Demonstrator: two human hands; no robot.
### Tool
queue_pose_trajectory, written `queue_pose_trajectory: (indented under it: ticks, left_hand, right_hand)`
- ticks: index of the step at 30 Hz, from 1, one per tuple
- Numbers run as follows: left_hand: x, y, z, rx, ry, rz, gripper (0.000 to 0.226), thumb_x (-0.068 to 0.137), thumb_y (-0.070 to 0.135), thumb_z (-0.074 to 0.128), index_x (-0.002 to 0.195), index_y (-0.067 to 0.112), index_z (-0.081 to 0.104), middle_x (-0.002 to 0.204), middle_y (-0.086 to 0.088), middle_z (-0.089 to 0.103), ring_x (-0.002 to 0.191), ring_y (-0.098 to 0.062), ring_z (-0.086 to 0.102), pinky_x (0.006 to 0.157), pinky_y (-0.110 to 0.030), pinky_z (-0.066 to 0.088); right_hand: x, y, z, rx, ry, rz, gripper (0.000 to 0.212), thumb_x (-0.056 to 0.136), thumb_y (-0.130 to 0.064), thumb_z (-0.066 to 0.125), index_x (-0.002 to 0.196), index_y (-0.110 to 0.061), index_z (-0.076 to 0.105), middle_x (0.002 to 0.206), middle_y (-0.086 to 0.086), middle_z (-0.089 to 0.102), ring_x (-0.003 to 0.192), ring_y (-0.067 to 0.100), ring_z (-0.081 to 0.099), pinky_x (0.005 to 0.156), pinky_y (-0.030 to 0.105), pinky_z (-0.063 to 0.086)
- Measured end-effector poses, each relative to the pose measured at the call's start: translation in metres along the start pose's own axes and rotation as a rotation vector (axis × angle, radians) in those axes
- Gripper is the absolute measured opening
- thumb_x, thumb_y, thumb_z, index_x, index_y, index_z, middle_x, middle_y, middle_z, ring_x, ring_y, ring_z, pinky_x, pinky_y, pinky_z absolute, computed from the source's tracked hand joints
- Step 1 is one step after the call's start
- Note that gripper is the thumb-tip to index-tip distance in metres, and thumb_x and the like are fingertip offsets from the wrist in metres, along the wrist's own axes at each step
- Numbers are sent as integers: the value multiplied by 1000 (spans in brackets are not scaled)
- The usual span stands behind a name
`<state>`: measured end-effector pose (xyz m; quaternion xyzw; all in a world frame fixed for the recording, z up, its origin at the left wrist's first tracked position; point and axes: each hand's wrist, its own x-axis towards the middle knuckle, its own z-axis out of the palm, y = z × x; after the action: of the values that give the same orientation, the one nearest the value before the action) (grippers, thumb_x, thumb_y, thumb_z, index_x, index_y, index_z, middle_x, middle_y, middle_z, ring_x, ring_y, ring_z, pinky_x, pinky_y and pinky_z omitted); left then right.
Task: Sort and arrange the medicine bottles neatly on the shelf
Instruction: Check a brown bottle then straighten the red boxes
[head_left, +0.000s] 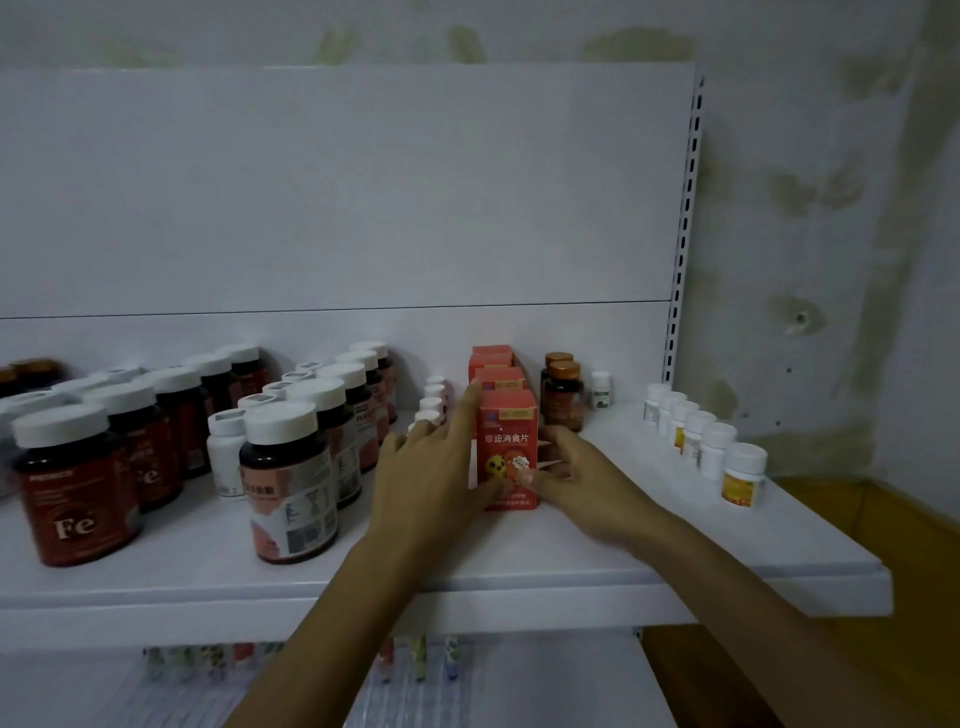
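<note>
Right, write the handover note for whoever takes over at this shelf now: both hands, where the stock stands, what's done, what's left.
Left hand: fingers straight, pressed along the left side of the red box row.
Right hand: thumb and bent fingers grip the front red box at its right edge.
Shelf, rows running front to back: Fe bottles, pink-label bottles, red boxes, yellow-label bottles far right.
Done: those bottle rows look lined up.
Left: square the red boxes. The amber bottles and small white bottle at the back probably still need placing.
</note>
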<state>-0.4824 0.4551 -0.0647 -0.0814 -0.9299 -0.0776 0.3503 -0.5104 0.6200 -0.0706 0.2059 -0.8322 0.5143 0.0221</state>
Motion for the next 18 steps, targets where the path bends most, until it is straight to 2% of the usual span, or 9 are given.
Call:
queue_pose_trajectory:
  ticks: [3,5,8,11,13,15,16,18]
  left_hand:
    - [4,-4,5,-32,-16,-5,85,86,56,55,150,31,5,142,4,47,128,-17,43,99,-34,30]
    - [5,-4,7,-60,-8,1,83,85,55,57,149,32,9,139,3,50,126,-17,45,99,-34,29]
    - [0,-5,9,-129,32,5,84,84,55,58,150,31,12,138,3,52,126,-18,45,98,-34,30]
    - [2,-5,11,-113,60,14,84,85,55,58,150,27,14,136,1,54,125,-20,46,99,-35,31]
    - [5,-5,12,-111,49,9,84,86,55,57,151,27,11,136,1,52,125,-19,45,100,-34,31]
    - [6,-5,13,-115,39,2,85,87,54,55,151,26,6,138,2,50,125,-18,44,100,-32,31]
    - [6,-5,14,-115,35,1,86,88,53,55,152,25,5,137,1,51,125,-19,45,100,-32,31]
    - [7,-7,15,-89,42,15,88,85,52,60,152,22,12,130,-1,57,118,-21,51,97,-34,36]
  right_hand:
    - [4,0,0,-22,-14,21,55,92,-26,63,140,-18,38,132,3,55,112,17,58,96,35,50]
    - [8,-4,-7,-27,-18,44,63,87,-29,68,141,-18,37,134,3,52,115,18,56,93,34,50]
    - [19,-23,-28,15,167,46,63,81,-46,68,133,-19,45,128,1,56,112,17,57,91,33,49]
    - [45,-47,-41,-97,335,77,60,83,-55,63,117,-6,57,114,15,63,101,30,63,90,43,51]
    - [66,-59,-37,-286,293,110,61,84,-57,60,99,3,62,98,21,66,94,38,65,71,35,50]
    - [83,-68,-28,-477,221,188,58,81,-64,59,76,-7,57,77,10,63,76,29,65,59,28,42]
    - [89,-71,-24,-546,186,228,57,79,-67,58,73,-10,54,73,6,60,70,23,62,57,27,42]
    - [100,-74,-17,-624,109,284,61,76,-71,58,83,-11,57,77,5,63,69,21,63,64,29,50]
